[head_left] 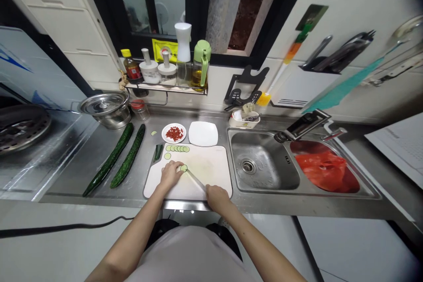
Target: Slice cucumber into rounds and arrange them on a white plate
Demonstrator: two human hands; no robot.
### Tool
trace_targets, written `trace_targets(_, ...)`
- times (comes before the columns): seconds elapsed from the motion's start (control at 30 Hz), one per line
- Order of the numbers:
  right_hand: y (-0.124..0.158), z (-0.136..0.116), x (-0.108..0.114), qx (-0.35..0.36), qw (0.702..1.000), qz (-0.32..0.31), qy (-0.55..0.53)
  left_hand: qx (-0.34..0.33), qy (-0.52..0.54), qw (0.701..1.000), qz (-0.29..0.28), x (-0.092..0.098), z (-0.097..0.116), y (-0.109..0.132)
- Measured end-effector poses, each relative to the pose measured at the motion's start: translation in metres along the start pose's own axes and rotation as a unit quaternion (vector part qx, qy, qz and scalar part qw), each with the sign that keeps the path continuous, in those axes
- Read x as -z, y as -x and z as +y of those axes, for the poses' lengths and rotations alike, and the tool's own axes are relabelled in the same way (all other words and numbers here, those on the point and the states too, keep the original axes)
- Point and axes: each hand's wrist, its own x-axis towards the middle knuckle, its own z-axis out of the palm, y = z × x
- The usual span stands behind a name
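On a white cutting board, my left hand has its thumb and fingers closed on a cucumber slice. My right hand grips a knife, whose tip reaches to that slice. Toward the board's back left lies a row of overlapping cucumber slices, with one loose slice just in front of it. A short dark green cucumber piece rests at the board's left corner. Two whole cucumbers lie side by side on the steel counter to the left.
Behind the board stand a plate of chopped red pieces and a white square plate. To the right is a steel sink, with a red plastic bag in the second basin. A metal bowl and a seasoning shelf are at the back.
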Motion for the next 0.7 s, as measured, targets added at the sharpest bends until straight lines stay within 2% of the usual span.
trace_targets(0.27, -0.004, 0.0, 0.003, 0.011, 1.0, 0.007, 0.002, 0.003, 0.016, 1.0, 0.001, 0.002, 0.003, 0.0)
trace_targets(0.7, -0.014, -0.015, 0.016, 0.02, 1.0, -0.003, 0.016, 0.009, 0.021, 1.0, -0.009, 0.004, 0.003, 0.001)
